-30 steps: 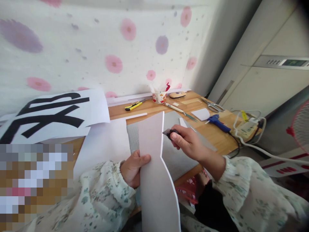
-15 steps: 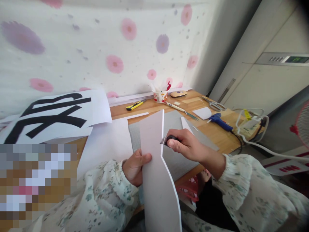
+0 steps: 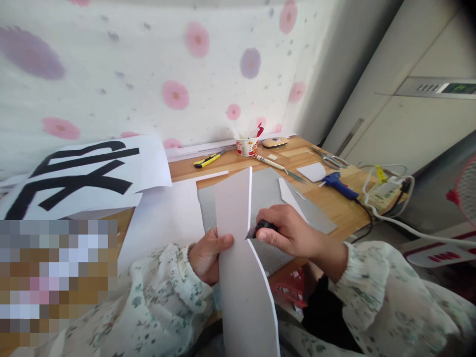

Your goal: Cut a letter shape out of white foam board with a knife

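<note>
A long white foam board (image 3: 243, 297) stands upright in front of me, its right edge notched inward partway up. My left hand (image 3: 210, 253) is closed on the board's left edge, thumb flat on its face. In my right hand (image 3: 288, 230) is a utility knife (image 3: 265, 226) with a black body, gripped in a fist with the thumb along it. The knife's blade touches the board's right edge at the notch. Most of the knife is hidden inside my fingers.
Behind the board lie a grey cutting mat (image 3: 266, 186) and white sheets (image 3: 163, 213). Further back are a yellow cutter (image 3: 208, 159), a paper cup (image 3: 247, 147), a computer mouse (image 3: 275, 143), scissors (image 3: 334, 161) and a blue glue gun (image 3: 340, 186). A lettered sheet (image 3: 92, 173) lies left.
My right hand has moved the knife down along the board's right edge, from above the notch to its corner. My left hand keeps its hold on the board.
</note>
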A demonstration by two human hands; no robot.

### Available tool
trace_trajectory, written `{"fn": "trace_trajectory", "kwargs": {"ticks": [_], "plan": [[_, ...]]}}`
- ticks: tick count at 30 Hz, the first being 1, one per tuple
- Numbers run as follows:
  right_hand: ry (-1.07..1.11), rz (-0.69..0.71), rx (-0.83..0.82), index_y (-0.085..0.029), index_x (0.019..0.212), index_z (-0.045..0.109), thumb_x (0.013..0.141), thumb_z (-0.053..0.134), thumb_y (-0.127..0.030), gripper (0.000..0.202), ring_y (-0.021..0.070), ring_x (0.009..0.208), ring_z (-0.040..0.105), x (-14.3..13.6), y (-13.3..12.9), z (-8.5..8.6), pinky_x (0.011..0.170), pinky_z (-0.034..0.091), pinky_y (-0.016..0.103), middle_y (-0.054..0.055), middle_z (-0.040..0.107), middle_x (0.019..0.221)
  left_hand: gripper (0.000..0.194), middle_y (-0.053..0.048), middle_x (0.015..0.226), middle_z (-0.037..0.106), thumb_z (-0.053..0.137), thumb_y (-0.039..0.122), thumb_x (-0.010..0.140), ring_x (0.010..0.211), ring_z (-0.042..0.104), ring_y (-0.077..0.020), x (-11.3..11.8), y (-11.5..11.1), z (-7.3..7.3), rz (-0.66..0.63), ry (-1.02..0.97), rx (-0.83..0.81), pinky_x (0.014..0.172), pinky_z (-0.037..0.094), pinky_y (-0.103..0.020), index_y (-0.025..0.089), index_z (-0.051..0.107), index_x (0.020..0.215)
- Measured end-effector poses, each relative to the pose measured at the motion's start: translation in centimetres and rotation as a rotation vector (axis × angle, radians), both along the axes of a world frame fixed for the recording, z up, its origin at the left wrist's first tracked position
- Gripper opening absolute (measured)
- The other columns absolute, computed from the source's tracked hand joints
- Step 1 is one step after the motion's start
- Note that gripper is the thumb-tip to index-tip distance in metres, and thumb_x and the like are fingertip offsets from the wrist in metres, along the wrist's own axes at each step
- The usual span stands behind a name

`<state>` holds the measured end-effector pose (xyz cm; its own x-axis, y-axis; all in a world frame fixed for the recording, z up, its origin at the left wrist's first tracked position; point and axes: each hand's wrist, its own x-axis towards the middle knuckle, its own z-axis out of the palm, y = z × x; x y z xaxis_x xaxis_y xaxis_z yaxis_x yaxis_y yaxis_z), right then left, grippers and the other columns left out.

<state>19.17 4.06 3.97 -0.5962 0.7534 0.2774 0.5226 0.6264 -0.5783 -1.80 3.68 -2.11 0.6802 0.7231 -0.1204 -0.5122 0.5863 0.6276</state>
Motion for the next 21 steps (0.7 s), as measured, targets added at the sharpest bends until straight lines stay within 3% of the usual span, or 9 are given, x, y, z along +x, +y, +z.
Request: {"fn": "trace_trajectory", "kwargs": {"ticks": [4, 8, 14, 21], "plan": [[0.113, 0.013, -0.046, -0.016, 0.074, 0.058, 0.092, 0.033, -0.067, 0.059, 0.0129, 0.057, 0.05, 0.31, 0.08, -0.05, 0.055, 0.034, 0.025, 0.002, 0.054, 0.063, 0.042, -0.011, 0.087, 0.078, 0.085, 0.031, 0.065, 0.072, 0.073, -0.0209, 0.0, -0.03, -0.16, 0.014, 0.005, 0.006, 0.067, 0.059, -0.027, 0.011, 0.073, 0.101], [0.164, -0.091, -0.032, -0.018, 0.074, 0.054, 0.092, 0.037, -0.064, 0.053, 0.0111, 0.054, 0.044, 0.55, 0.57, 0.0, 0.052, 0.03, 0.024, -0.002, 0.047, 0.059, 0.041, -0.01, 0.086, 0.077, 0.083, 0.031, 0.067, 0.072, 0.073, -0.0201, 0.04, -0.06, -0.2, -0.01, -0.016, 0.02, 0.068, 0.059, -0.027, 0.012, 0.073, 0.102], [0.062, -0.119, 0.007, -0.018, 0.073, 0.053, 0.093, 0.036, -0.063, 0.052, 0.0116, 0.055, 0.043, 0.5, 0.7, 0.01, 0.053, 0.029, 0.025, -0.002, 0.047, 0.06, 0.039, -0.008, 0.083, 0.077, 0.082, 0.03, 0.069, 0.072, 0.073, -0.0196, -0.01, -0.11, -0.09, -0.021, -0.028, 0.025, 0.069, 0.057, -0.026, 0.012, 0.072, 0.102], [-0.036, -0.064, 0.038, -0.017, 0.077, 0.061, 0.093, 0.029, -0.066, 0.061, 0.0144, 0.058, 0.052, 0.32, 0.19, 0.16, 0.057, 0.033, 0.026, 0.004, 0.059, 0.064, 0.043, -0.01, 0.089, 0.077, 0.083, 0.031, 0.066, 0.075, 0.072, -0.0208, -0.12, -0.01, -0.21, -0.008, -0.002, -0.005, 0.071, 0.057, -0.028, 0.012, 0.071, 0.103]]}}
